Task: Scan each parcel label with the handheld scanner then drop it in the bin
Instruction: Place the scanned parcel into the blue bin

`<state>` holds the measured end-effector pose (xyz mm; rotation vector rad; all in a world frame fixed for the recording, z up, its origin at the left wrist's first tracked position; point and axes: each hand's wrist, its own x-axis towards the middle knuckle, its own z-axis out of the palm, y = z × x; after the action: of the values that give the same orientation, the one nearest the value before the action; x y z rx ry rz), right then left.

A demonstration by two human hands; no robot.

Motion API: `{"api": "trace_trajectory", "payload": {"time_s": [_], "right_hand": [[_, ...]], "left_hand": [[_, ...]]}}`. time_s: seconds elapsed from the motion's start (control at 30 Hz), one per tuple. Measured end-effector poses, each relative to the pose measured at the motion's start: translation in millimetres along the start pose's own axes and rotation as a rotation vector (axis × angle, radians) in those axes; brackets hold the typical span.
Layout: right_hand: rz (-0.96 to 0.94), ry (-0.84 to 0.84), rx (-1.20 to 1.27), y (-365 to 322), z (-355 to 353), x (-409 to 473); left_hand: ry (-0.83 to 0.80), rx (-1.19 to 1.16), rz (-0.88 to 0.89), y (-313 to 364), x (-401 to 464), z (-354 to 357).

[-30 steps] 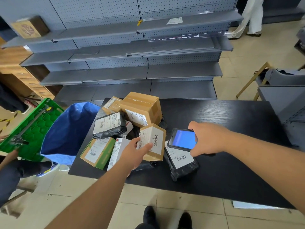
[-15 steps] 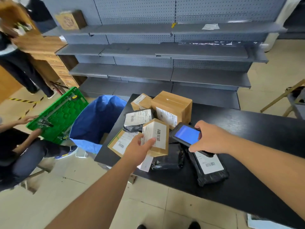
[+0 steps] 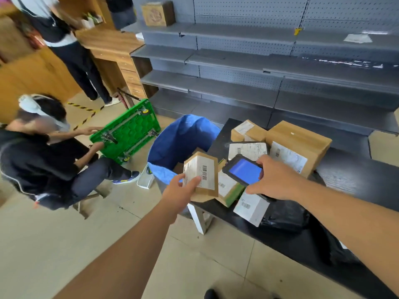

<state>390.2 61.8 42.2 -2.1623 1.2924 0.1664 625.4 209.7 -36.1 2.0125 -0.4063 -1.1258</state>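
Note:
My left hand (image 3: 180, 192) grips a small brown cardboard parcel (image 3: 201, 176) with a white barcode label facing me, held at the table's left end beside the blue-lined bin (image 3: 179, 143). My right hand (image 3: 274, 180) holds the black handheld scanner (image 3: 244, 170), its blue screen lit, just right of that parcel. Several more parcels lie on the black table (image 3: 356, 178): a large brown box (image 3: 298, 145), a smaller brown box (image 3: 248, 131), a white box (image 3: 251, 207), a black poly bag (image 3: 285, 216).
A seated person (image 3: 43, 152) handles an upturned green trolley (image 3: 127, 131) left of the bin. Another person (image 3: 71, 50) stands by a wooden desk (image 3: 114, 50). Grey shelving (image 3: 259, 67) runs behind the table. A white table leg (image 3: 200, 221) stands below the corner.
The view has swung left. My left hand carried the small brown parcel leftward to the table's end by the bin. The scanner stays beside it in my right hand.

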Motion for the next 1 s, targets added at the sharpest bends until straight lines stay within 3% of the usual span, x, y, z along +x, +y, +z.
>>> {"api": "trace_trajectory", "payload": {"time_s": [0.4,1.0], "right_hand": [[-0.074,-0.039,-0.04,-81.6,25.7,83.4],[-0.023,-0.063,0.029,-116.4,-7.4,232.8]], "left_hand": [[0.127,-0.111,-0.102,-30.6,47.9,-84.3],[0.212,-0.076,-0.135,37.0,155.6,-109.3]]}}
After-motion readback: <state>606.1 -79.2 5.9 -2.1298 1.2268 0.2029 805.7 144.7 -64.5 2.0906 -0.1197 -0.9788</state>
